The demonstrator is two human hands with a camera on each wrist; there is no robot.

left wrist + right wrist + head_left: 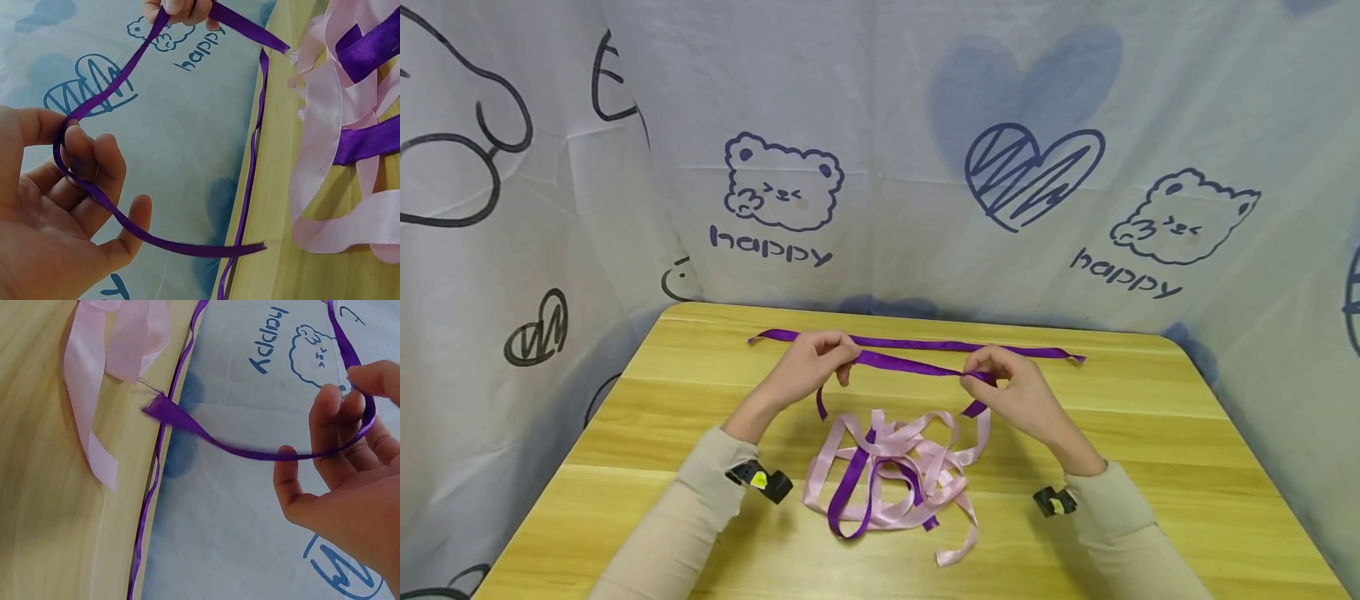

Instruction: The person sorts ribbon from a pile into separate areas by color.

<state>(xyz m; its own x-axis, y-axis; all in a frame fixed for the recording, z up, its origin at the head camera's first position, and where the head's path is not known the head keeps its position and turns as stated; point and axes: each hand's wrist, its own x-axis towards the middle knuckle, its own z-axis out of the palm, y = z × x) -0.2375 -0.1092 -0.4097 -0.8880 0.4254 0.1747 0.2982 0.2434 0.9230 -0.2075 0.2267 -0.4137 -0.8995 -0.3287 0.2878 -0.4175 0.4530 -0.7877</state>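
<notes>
A purple ribbon (910, 365) is stretched between my two hands above the table. My left hand (811, 364) pinches it between thumb and forefinger, and a loose end hangs below that hand. Near its other end, my right hand (1011, 385) pinches the same ribbon; the frayed tail (169, 412) curves down past the fingers. Below the hands lies a tangled heap of pink ribbon (820, 475), with another purple ribbon (847, 492) looped through it. Behind the hands, a separate purple ribbon (940, 344) lies stretched along the far side of the table.
The wooden table (1150, 417) has rounded far corners. A white curtain (910, 125) printed with hearts, bears and lettering hangs behind it and at both sides. Black camera mounts are strapped at the left wrist (760, 479) and the right wrist (1055, 502).
</notes>
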